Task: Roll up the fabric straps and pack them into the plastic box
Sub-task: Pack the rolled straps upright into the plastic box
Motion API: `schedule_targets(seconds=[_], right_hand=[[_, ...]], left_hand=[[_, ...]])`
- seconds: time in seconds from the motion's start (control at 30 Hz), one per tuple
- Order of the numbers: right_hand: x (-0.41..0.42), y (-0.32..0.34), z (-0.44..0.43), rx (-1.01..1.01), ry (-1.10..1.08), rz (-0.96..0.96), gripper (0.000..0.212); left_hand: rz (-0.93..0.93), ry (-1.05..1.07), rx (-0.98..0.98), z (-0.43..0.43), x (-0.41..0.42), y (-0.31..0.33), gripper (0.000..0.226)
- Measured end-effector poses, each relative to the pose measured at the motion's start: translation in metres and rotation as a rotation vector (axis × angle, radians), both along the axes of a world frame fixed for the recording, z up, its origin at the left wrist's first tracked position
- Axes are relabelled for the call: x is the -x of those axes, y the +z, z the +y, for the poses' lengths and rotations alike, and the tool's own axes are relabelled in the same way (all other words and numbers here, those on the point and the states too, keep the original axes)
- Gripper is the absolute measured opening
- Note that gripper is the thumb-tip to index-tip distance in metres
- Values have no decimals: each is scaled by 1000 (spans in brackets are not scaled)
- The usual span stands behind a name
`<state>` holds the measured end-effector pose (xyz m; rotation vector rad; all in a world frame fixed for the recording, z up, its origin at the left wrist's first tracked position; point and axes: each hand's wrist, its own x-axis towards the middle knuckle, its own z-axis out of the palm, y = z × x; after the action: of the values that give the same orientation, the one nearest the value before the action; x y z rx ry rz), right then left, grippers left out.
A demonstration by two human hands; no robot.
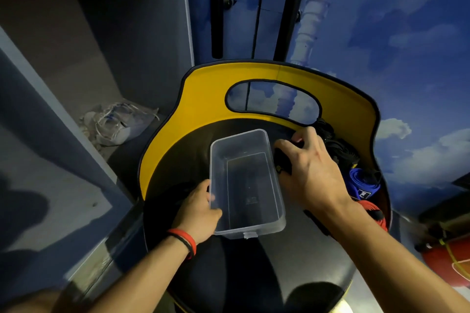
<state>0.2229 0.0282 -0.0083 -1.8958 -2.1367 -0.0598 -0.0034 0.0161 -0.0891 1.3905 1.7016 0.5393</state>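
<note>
"Sitting where, that plastic box [250,185]?"

"On the black seat [178,160] of a chair, about the middle of it, open side up, with nothing inside that I can make out. Its long side runs from 12 to 6 o'clock, and the yellow backrest [203,94] curves round behind it at 12."

"And the hands?"

"One on each side. The left hand [201,207] is at the box's 8 o'clock, with the thumb hooked over the rim and the fingers curled against the outside of the left wall, so it grips the box near its near-left corner. Red and black wristbands [184,241] sit on that wrist."

"The right one?"

"The right hand [311,170] lies at the box's 3 o'clock, just beside the right wall but not on it. Its fingers are bent down onto a black strap [283,164] and close round it, right up against the box."

"Other straps?"

"All on the far side of the right hand, at 3 to 4 o'clock from the box. There is a loose black heap [338,146] against the backrest, a blue strap [363,181] below it, and a red strap [373,212] nearest, by the right wrist. None has been rolled, as far as I can see."

"Anything at 9 o'clock?"

"A grey shelf [63,114], holding a crumpled clear plastic bag [119,122]."
</note>
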Motion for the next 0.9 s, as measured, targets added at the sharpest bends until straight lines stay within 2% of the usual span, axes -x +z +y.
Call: schedule_targets(seconds=[0.2, 0.33, 0.5, 0.63, 0.77, 0.9], right_hand=[[17, -3, 18, -89, 90, -26, 50], [27, -2, 25, -137, 137, -9, 52], [36, -31, 36, 56, 223, 276, 54], [45, -67, 45, 221, 238, 282, 51], [52, -81, 56, 277, 180, 377, 61], [62, -84, 63, 248, 161, 500, 63]], left_hand=[[69, 18, -24, -1, 13, -4, 62], [52, -1, -38, -1, 17, 1, 65], [33, -70, -30, -9, 11, 4, 64], [54, -114, -12, -19, 2, 2, 63], [76, -144, 23, -20, 2, 0, 81], [45, -156, 58, -17, 2, -2, 98]])
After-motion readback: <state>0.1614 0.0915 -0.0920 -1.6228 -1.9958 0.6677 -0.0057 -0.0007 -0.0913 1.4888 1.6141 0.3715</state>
